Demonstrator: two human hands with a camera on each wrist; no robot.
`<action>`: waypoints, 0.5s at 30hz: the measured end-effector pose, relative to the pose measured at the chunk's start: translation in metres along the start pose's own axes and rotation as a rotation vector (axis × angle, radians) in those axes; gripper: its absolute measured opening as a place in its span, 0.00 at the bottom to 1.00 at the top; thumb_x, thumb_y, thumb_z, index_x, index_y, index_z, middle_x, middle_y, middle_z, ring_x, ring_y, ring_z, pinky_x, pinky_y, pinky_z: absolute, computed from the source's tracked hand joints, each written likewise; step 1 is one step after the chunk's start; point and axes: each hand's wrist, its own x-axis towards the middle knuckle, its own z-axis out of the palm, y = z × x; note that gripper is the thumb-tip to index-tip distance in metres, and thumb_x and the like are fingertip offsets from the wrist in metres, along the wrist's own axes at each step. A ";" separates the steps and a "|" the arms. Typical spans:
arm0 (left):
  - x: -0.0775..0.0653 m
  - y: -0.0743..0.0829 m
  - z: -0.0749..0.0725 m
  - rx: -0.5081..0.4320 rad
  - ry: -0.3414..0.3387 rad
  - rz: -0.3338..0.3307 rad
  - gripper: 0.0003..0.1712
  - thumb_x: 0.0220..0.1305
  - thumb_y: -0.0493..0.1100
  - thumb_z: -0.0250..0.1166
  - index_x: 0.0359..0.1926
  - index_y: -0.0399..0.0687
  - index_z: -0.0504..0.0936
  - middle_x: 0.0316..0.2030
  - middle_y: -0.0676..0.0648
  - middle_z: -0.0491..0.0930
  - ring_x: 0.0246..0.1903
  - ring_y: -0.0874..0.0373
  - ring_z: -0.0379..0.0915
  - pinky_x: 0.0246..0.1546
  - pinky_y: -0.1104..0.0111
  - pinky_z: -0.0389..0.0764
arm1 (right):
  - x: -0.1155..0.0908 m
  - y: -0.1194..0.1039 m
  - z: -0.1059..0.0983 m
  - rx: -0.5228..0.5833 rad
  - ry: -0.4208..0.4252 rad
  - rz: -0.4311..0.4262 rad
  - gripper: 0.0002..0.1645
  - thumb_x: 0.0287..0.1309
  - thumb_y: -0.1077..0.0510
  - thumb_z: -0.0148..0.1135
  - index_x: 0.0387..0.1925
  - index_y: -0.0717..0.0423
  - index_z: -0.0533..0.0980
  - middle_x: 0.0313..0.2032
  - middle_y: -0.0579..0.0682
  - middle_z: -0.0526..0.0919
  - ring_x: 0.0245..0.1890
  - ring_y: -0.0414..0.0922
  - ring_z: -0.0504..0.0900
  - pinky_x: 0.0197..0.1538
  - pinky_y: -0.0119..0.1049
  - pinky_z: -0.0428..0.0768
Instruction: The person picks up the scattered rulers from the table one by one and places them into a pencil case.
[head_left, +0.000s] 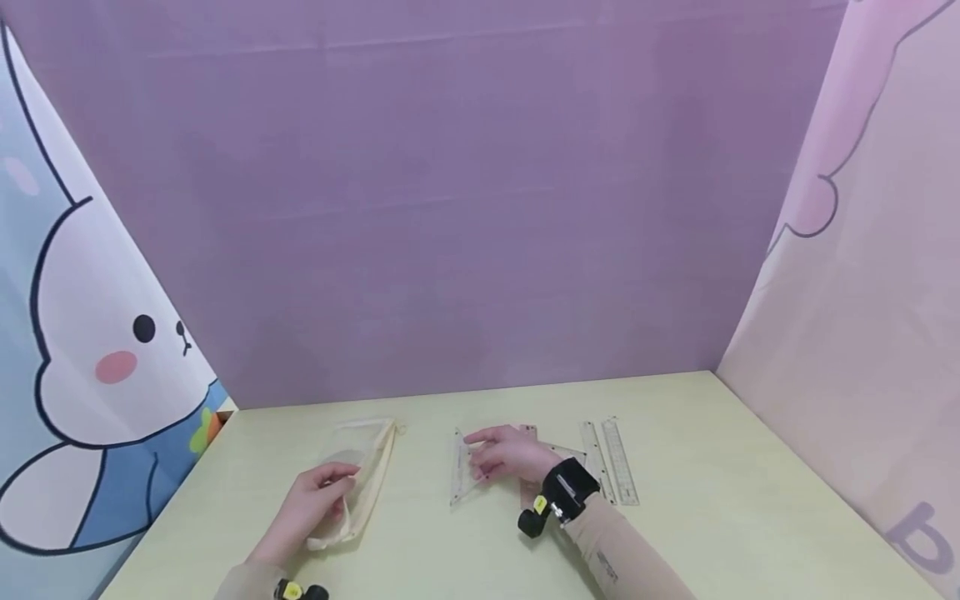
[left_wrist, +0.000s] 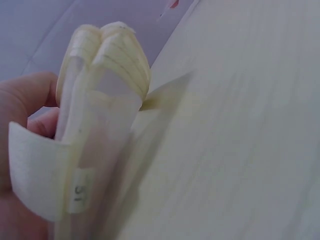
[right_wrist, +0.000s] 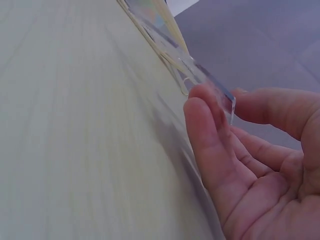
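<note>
My left hand (head_left: 311,498) grips a see-through pouch (head_left: 371,467) with cream edging, on the left of the table. In the left wrist view the pouch (left_wrist: 107,115) bulges upright, with a white flap and a small printed label (left_wrist: 80,191) near the fingers. Over the middle of the table, my right hand (head_left: 512,454) pinches a clear plastic set square (head_left: 459,479) between thumb and fingers. The right wrist view shows the set square (right_wrist: 212,82) tilted, raised at the held end. Partly hidden under the right hand and wrist is another clear set square (head_left: 567,452).
Two clear straight rulers (head_left: 597,462) (head_left: 621,462) lie side by side, right of the right wrist. The pale wood-look table (head_left: 720,475) ends at a purple backdrop (head_left: 480,208). Printed cloths hang at left (head_left: 112,308) and right (head_left: 862,333).
</note>
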 end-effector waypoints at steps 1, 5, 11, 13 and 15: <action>0.000 0.000 0.000 -0.003 0.002 -0.004 0.16 0.63 0.34 0.62 0.51 0.30 0.79 0.27 0.43 0.78 0.17 0.59 0.69 0.19 0.70 0.74 | 0.001 0.000 0.001 -0.009 -0.006 -0.001 0.30 0.54 0.66 0.65 0.60 0.65 0.72 0.35 0.60 0.83 0.31 0.48 0.83 0.39 0.43 0.83; -0.001 0.002 0.002 -0.012 0.001 -0.008 0.16 0.63 0.33 0.62 0.51 0.29 0.79 0.30 0.43 0.79 0.17 0.59 0.69 0.19 0.70 0.74 | 0.006 0.000 0.004 -0.033 -0.043 -0.006 0.30 0.56 0.66 0.63 0.61 0.65 0.70 0.32 0.60 0.83 0.30 0.48 0.83 0.39 0.44 0.83; -0.002 0.005 0.001 -0.005 -0.001 -0.019 0.17 0.63 0.35 0.62 0.51 0.30 0.79 0.30 0.43 0.79 0.17 0.59 0.70 0.20 0.70 0.74 | 0.016 -0.005 0.010 -0.056 -0.064 0.000 0.30 0.56 0.65 0.64 0.61 0.66 0.70 0.33 0.59 0.84 0.31 0.49 0.84 0.40 0.44 0.83; -0.001 0.006 0.000 -0.002 -0.004 -0.023 0.17 0.64 0.35 0.62 0.52 0.30 0.79 0.28 0.43 0.78 0.18 0.59 0.70 0.20 0.70 0.74 | 0.018 -0.008 0.013 -0.059 -0.078 -0.002 0.29 0.56 0.65 0.64 0.61 0.66 0.70 0.33 0.60 0.84 0.31 0.49 0.84 0.41 0.44 0.83; 0.000 0.006 0.000 0.001 -0.008 -0.027 0.17 0.64 0.36 0.62 0.52 0.31 0.79 0.26 0.44 0.77 0.18 0.59 0.70 0.21 0.70 0.74 | 0.020 -0.010 0.016 -0.057 -0.092 -0.003 0.29 0.56 0.66 0.63 0.61 0.67 0.70 0.33 0.59 0.84 0.32 0.49 0.84 0.41 0.43 0.83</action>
